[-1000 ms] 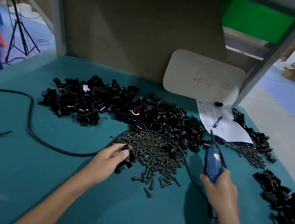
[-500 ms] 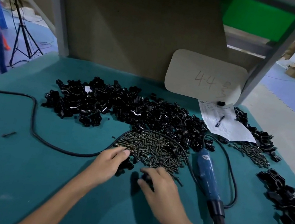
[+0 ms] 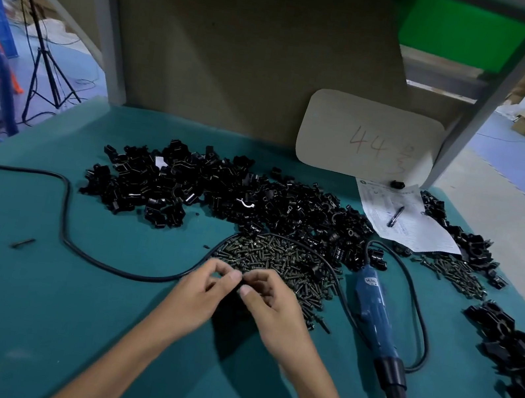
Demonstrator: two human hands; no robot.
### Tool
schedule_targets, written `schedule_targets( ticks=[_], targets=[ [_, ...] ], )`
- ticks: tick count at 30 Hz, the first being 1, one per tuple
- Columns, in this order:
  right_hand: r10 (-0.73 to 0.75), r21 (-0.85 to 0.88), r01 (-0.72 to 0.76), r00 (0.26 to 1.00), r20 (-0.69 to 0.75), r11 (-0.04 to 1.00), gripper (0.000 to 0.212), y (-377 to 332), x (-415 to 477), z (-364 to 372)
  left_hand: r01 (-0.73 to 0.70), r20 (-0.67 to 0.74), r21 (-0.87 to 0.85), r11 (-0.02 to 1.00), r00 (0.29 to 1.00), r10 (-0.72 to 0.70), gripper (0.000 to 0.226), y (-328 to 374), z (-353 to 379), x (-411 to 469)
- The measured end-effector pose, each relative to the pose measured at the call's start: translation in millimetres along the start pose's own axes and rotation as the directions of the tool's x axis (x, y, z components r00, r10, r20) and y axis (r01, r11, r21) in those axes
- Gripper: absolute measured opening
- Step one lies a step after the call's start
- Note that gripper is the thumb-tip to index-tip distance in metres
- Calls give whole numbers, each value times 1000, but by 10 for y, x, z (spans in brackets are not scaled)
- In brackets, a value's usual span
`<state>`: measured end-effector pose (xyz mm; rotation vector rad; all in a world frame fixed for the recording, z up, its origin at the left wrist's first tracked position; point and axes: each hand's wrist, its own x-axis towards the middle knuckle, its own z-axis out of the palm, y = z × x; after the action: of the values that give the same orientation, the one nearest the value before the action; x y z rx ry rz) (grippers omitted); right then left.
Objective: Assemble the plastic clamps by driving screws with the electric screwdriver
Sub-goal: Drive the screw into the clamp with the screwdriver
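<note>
The two hands are together over the near edge of the green table [image 3: 29, 298], thumbs almost touching; the left hand [image 3: 204, 288] curls its fingers round a small black part [image 3: 231, 299], mostly hidden; the right hand [image 3: 271, 304] has curled fingers too, but I cannot tell what it pinches; just to the right, apart from both hands, the blue screwdriver [image 3: 373, 314] lies flat with its tip toward the person; its black cord [image 3: 137, 277] loops around the pile of screws [image 3: 278, 260] just behind the hands; farther back is the wide heap of black clamps [image 3: 220, 192]; more clamps [image 3: 523, 357] lie at the right edge; a paper sheet [image 3: 422, 231] holds a pen [image 3: 395, 216]; a card [image 3: 368, 140] leans on the back wall.
</note>
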<state>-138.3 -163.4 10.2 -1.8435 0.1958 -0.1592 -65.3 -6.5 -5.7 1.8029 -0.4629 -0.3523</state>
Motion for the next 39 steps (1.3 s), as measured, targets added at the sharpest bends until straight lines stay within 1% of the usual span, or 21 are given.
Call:
schedule_targets(
  ticks=[2,4,5,7,10,12,14,18,22,23,24,25,26,27,28,29,30,31,33,35,39],
  targets=[
    [63,18,-62,997,-53,998,8,2,36,10,5,-21,45,999,1000,-4,46,-28,-14,1],
    [136,107,-129,989,-66,986,8,5,56,29,-38,-25,156,987,999,42,59,-41,-21,-29],
    [159,149,-148,985,-66,978,8,0,59,37,-68,-31,212,975,997,76,62,-39,-17,-49],
    [173,155,-158,981,-87,975,7,-8,61,55,-113,-64,262,958,989,134,55,-39,-7,-77],
    [167,40,-164,980,-106,986,16,-16,70,48,-153,-100,237,959,978,181,37,-55,9,-79],
    [172,4,-173,981,-90,985,17,-39,72,21,-165,-103,242,956,975,195,31,-55,11,-89],
    [177,-25,-179,981,-76,984,20,-73,65,-11,-188,-91,252,949,972,216,32,-58,15,-99],
    [186,-83,-194,978,-97,977,29,-111,45,-17,-212,-100,267,940,964,245,32,-76,24,-109],
    [193,-81,-198,979,-70,977,28,-161,13,-20,-189,-167,223,956,959,228,30,-66,31,-129],
    [172,-132,-180,982,-73,975,26,-176,-9,-58,-176,-186,200,964,959,213,29,-60,27,-129],
    [125,-254,-143,988,-85,957,22,-181,-36,-123,-164,-198,179,970,960,199,28,-55,23,-128],
    [75,-420,-103,994,-84,902,20,-174,-80,-206,-156,-203,163,974,961,188,27,-54,22,-128],
    [50,-571,-71,997,-52,818,19,-159,-133,-292,-150,-206,153,977,962,180,26,-56,21,-127],
    [69,-681,-51,998,-1,731,19,-136,-193,-359,-145,-207,145,979,963,173,25,-59,22,-122],
    [121,-754,-43,991,49,656,19,-107,-255,-402,-138,-208,137,981,964,164,25,-63,23,-118],
    [175,-796,-39,981,85,604,19,-72,-311,-421,-131,-205,132,983,966,156,24,-67,27,-113],
    [207,-815,-38,973,102,578,18,-36,-358,-419,-128,-201,129,983,968,152,23,-74,31,-109],
    [205,-819,-37,974,100,572,16,-8,-388,-408,-127,-197,131,983,969,151,22,-81,33,-105],
    [171,-819,-38,983,74,573,11,4,-396,-386,-129,-195,144,981,968,156,19,-92,31,-101],
    [152,-830,-33,986,63,557,11,-22,-372,-362,-139,-194,165,976,966,171,17,-96,26,-104],
    [105,-864,27,990,92,503,12,-47,-351,-326,-154,-185,191,969,964,190,15,-110,13,-102]
  ],
)
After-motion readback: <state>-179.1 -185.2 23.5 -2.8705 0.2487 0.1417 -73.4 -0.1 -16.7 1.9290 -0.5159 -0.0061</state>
